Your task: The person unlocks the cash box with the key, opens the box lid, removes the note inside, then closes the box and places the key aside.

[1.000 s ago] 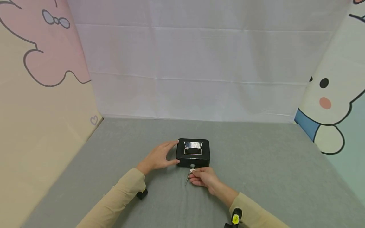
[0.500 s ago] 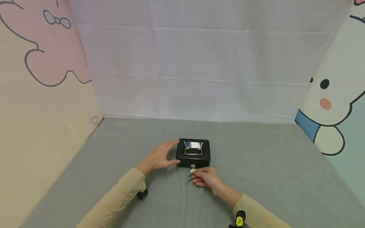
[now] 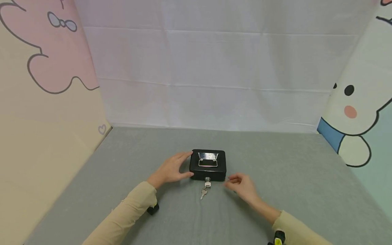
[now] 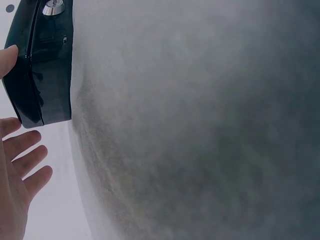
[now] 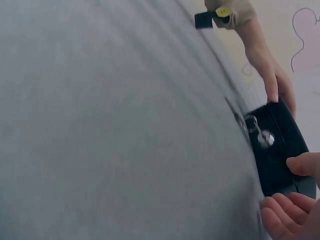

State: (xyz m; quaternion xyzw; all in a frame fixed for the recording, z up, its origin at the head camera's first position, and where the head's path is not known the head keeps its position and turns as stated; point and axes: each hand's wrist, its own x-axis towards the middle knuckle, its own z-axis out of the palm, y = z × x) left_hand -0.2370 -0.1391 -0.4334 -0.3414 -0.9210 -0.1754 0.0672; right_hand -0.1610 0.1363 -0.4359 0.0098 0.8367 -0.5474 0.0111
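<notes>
A black metal cash box (image 3: 208,164) with a folding handle on its lid stands closed on the grey surface. My left hand (image 3: 169,170) holds its left side, thumb at the front corner and a finger at the back one. In the left wrist view, the left hand's other fingers (image 4: 30,160) are spread off the box (image 4: 47,75). A key (image 3: 208,184) is in the front lock, and a second key (image 3: 203,193) hangs from it on a ring. My right hand (image 3: 243,188) is beside the front right corner, fingers loosely bent, holding nothing.
The grey cloth-like surface (image 3: 291,177) spreads around the box. A white sheet (image 3: 211,78) rises behind it. Panels with cartoon drawings flank it: a cream and pink one (image 3: 55,112) at left, a pale one (image 3: 358,102) at right.
My right hand has let go of the key in the lock and moved right, to the box's front right corner. The spare key now hangs freely. The left hand and box stay put.
</notes>
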